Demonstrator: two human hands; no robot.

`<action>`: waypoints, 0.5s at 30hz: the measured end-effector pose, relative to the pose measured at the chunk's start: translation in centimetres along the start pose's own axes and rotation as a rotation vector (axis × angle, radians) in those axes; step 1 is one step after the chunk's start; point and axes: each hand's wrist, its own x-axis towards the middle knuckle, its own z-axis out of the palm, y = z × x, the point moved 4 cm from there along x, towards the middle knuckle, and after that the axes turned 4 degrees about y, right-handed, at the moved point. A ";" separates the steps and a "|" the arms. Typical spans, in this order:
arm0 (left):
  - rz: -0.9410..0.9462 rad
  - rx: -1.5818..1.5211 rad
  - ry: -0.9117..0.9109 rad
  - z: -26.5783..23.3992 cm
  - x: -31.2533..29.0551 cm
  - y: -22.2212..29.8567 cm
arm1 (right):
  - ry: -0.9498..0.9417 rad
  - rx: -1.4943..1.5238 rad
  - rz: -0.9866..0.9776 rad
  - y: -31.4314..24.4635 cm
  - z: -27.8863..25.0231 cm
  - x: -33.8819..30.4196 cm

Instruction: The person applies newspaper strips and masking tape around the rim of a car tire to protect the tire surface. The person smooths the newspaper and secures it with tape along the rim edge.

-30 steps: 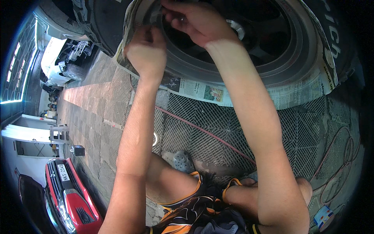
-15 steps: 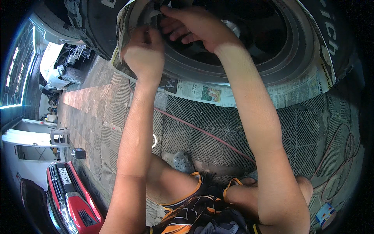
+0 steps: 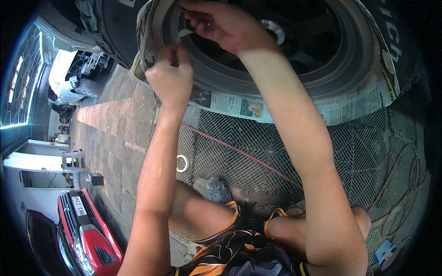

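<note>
A wheel (image 3: pixel 317 85) with a dark grey rim fills the top of the view, its tyre masked with newspaper (image 3: pixel 225 106) around the rim's edge. My left hand (image 3: pixel 169 73) is at the rim's near left side, thumb and fingers pinched together. A small pale strip (image 3: pixel 185 33) sticks out past its fingertips; whether it is tape or paper I cannot tell. Above and to the right, my right hand (image 3: pixel 225 25) reaches over the rim with loosely curled fingers held apart. Nothing shows in it, though its fingertips lie in shade near the top edge.
A ring-shaped roll of tape (image 3: pixel 182 163) lies on the ribbed floor tiles (image 3: pixel 258 142). A reddish hose (image 3: pixel 239 154) crosses the floor and coils at right. Left are a red car bumper (image 3: pixel 87 234), a grey stool (image 3: pixel 73 159) and a dark box (image 3: pixel 95 179).
My right hand has moved up and left, away from my left hand, baring the wheel's centre. The pale strip shows more plainly at my left fingertips. My left hand has shifted slightly down.
</note>
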 end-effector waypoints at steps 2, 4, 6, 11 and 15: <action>-0.086 0.034 -0.029 0.0 0.1 -0.5 | 0.043 -0.093 -0.005 0.3 -0.3 0.1; -0.051 0.008 -0.007 -0.1 0.2 -0.5 | -0.029 0.054 -0.019 0.5 0.2 0.0; -0.050 0.014 -0.007 -0.1 0.3 -0.5 | -0.088 0.126 0.011 0.4 0.8 -0.6; 0.030 -0.001 0.027 -0.2 0.5 -0.3 | 0.097 -0.064 0.052 -0.6 0.0 -2.2; -0.030 -0.013 0.032 0.0 1.0 -0.9 | -0.033 -0.126 -0.100 -0.5 1.0 -0.9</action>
